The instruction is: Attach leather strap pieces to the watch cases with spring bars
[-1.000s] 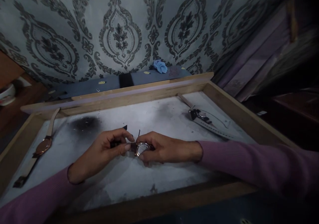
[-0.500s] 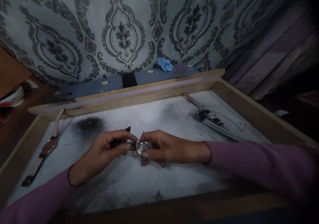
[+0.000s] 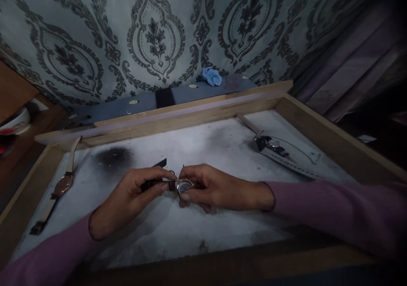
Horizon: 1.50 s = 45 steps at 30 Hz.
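Between thumb and fingers, my right hand (image 3: pixel 206 186) grips a round wristwatch case (image 3: pixel 184 187), its metal back turned toward me. A dark watch strap (image 3: pixel 161 163) is pinched in my left hand (image 3: pixel 136 192), with one end sticking out above the fingers. The strap's other end meets the edge of the case. Whether the two are joined cannot be made out. Both hands are above the white board of a wooden-framed tray (image 3: pixel 178 231). To the left lies another wristwatch (image 3: pixel 62 185) with a rose-gold case and a light strap.
At the tray's right lie a watch with a brown strap (image 3: pixel 249 124) and a long tool with a bent wire (image 3: pixel 299 147). Raised wooden edges surround the board. Behind it, a crumpled blue cloth (image 3: pixel 212 76) rests on a blue surface (image 3: pixel 143 101) by the patterned wall.
The case has tilted slightly in my right hand, and the strap end sits closer against it. Both hands keep their grip. The camera view has shifted a little.
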Each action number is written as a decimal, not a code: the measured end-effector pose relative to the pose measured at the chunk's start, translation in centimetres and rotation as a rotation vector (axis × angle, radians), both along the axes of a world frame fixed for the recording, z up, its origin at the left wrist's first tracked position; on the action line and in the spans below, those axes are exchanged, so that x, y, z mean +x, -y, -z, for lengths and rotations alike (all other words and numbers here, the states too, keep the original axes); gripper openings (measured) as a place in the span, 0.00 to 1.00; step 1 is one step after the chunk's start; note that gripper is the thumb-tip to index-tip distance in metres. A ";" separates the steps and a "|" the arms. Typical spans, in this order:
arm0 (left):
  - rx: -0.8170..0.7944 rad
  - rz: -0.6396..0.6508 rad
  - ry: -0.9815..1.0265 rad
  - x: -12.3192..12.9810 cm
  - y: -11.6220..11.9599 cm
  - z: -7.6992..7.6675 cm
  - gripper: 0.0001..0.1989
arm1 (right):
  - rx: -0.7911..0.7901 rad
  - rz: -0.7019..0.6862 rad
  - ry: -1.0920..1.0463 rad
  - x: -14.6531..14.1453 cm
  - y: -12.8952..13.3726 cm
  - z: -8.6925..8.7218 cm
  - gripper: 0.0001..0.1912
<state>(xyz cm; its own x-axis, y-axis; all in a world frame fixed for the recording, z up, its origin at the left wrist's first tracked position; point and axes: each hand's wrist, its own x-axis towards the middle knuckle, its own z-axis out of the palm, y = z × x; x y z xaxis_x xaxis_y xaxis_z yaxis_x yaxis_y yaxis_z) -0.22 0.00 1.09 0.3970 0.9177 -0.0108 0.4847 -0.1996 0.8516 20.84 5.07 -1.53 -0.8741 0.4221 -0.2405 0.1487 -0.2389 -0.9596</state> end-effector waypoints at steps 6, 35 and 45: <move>0.000 -0.038 -0.003 -0.2 -0.1 0.3 0.08 | 0.047 0.067 -0.004 0.1 0.5 0.3 0.04; -0.127 -0.071 0.007 -0.1 -0.1 0.3 0.09 | 0.127 0.094 0.026 0.0 0.7 0.0 0.03; -0.122 -0.059 0.027 -0.1 -0.1 0.6 0.09 | 0.126 0.087 0.029 -0.1 0.7 -0.1 0.02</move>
<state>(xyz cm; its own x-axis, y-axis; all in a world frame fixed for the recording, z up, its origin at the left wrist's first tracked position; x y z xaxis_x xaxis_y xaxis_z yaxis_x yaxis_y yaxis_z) -0.37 0.11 0.54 0.3441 0.9320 -0.1136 0.4695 -0.0660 0.8805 20.77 4.39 -1.40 -0.8265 0.5241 -0.2053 0.1606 -0.1299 -0.9784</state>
